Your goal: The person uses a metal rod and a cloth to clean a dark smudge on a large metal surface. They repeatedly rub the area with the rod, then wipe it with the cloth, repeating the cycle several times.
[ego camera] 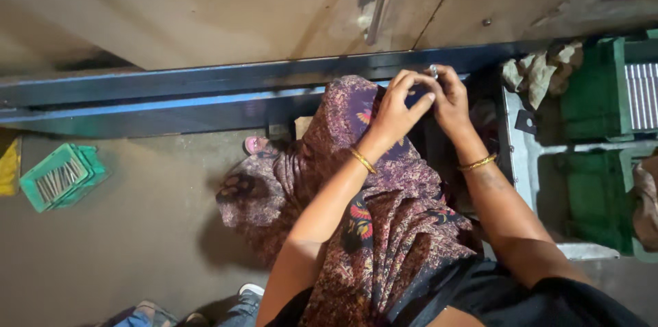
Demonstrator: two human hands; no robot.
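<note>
My left hand (399, 104) and my right hand (449, 97) meet in front of me, above my lap and a patterned maroon garment (384, 217). Together the fingertips pinch a small shiny metal part (433, 70); which hand bears it I cannot tell. Both wrists wear gold bangles. The hands hover beside the edge of a blue metal beam (205, 90).
A green crate (60, 176) with thin metal rods lies on the floor at left. Green bins (596, 87) and a grey metal tray (528, 169) with rags stand at right. A foot in a pink sandal (255, 143) rests below the beam. Another person's shoes (250, 291) show at the bottom.
</note>
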